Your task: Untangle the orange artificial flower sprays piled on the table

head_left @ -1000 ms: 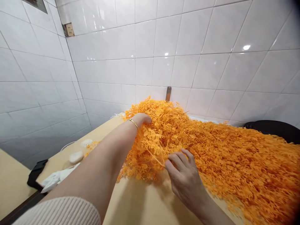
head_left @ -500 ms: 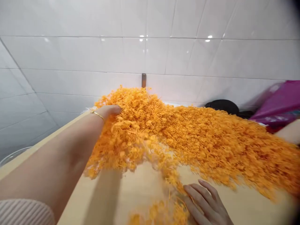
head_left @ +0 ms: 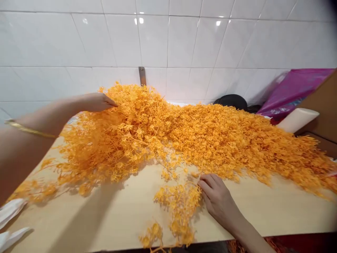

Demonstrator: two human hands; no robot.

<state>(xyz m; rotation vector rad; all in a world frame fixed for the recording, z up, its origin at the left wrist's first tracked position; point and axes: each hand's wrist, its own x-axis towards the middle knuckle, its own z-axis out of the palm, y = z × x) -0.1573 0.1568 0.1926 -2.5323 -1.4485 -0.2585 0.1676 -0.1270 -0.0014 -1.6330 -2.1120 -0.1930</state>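
Note:
A broad heap of orange artificial flower sprays (head_left: 223,140) lies across the light wooden table (head_left: 137,214). My left hand (head_left: 101,102) reaches into the top left of the heap, with fingers closed on a bunch of sprays (head_left: 97,137) that blurs below it; some fingertips are hidden among the flowers. Close to the front of the table, my right hand (head_left: 214,193) is closed, fingers pinched together at the stem end of a small separate spray (head_left: 179,207). That spray lies to the left of the hand, its tips reaching the table's front edge.
White tiled wall (head_left: 189,45) stands behind the table, with a metal strip (head_left: 142,76) fixed on it. At the back right are black round items (head_left: 233,102), a purple bag (head_left: 292,91), a pale roll (head_left: 298,119) and a cardboard surface (head_left: 323,102). White pieces (head_left: 12,212) lie at front left.
The view has shifted, bringing the roll into sight. Sprays under my left hand now spread farther left. My right hand, whose fingers were looser, is now pinched at the small spray.

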